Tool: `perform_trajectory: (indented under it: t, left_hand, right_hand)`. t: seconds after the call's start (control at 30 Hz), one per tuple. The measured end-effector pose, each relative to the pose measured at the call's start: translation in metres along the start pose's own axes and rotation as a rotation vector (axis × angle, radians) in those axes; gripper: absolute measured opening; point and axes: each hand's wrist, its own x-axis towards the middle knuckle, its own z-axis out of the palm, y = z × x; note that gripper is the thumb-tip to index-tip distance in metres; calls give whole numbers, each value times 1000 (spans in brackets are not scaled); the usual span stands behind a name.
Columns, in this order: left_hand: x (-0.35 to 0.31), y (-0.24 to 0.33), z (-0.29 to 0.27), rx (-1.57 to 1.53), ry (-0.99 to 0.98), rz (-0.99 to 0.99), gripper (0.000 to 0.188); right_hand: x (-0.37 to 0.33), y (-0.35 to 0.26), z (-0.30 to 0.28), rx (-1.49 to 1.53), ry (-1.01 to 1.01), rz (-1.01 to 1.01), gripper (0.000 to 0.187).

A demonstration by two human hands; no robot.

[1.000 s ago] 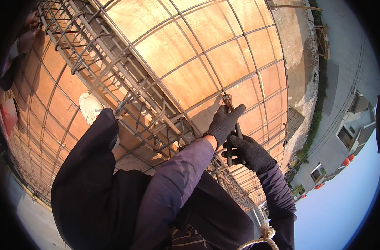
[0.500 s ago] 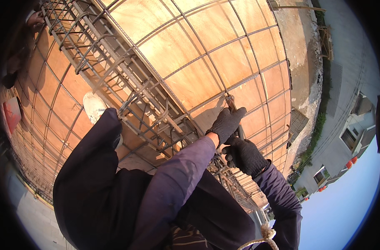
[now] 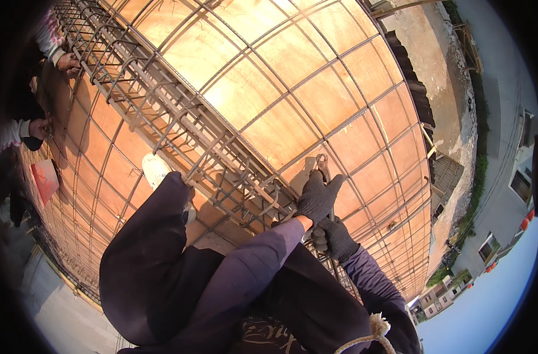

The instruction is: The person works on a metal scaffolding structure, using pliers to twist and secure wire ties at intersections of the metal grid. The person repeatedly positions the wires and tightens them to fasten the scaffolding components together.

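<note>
Grasping a metal pincer-type tool (image 3: 322,160) just below its head, the left hand (image 3: 319,197), in a dark knit glove, reaches forward with its thumb extended. The right hand (image 3: 335,239), gloved alike, is close behind it, fingers curled around the tool's handle end, though the left hand hides part of that hold. The tool lies over a plywood panel (image 3: 221,88), its rounded head just beside a crossing in the steel bar mesh (image 3: 326,140); whether it touches a bar cannot be told. To the left, a long cage of tied rebar (image 3: 180,115) runs diagonally past the person's bent knee (image 3: 174,189) and a pale shoe (image 3: 155,170). Farther left are a red-and-white object (image 3: 45,180) and a co-worker's two bare hands, one (image 3: 68,62) near the cage, the other (image 3: 39,128) above the mesh. A knotted rope (image 3: 378,327) hangs by the person's right sleeve.
</note>
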Motion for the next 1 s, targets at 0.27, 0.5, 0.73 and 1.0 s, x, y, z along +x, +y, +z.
perform_trajectory:
  t: [0.27, 0.5, 0.73, 1.0]
  left_hand:
    - [5, -56, 3, -651, 154, -38, 54]
    - [2, -79, -57, 298, 327, 418, 42]
    - [-8, 36, -74, -370, 243, 351, 74]
    - [-60, 24, -92, 200, 283, 197, 83]
  right_hand:
    - [15, 22, -13, 77, -263, -159, 28]
    - [46, 37, -26, -485, -261, -375, 42]
    - [66, 62, -21, -589, -310, -810, 35]
    - [54, 43, -10, -973, -155, -936, 20]
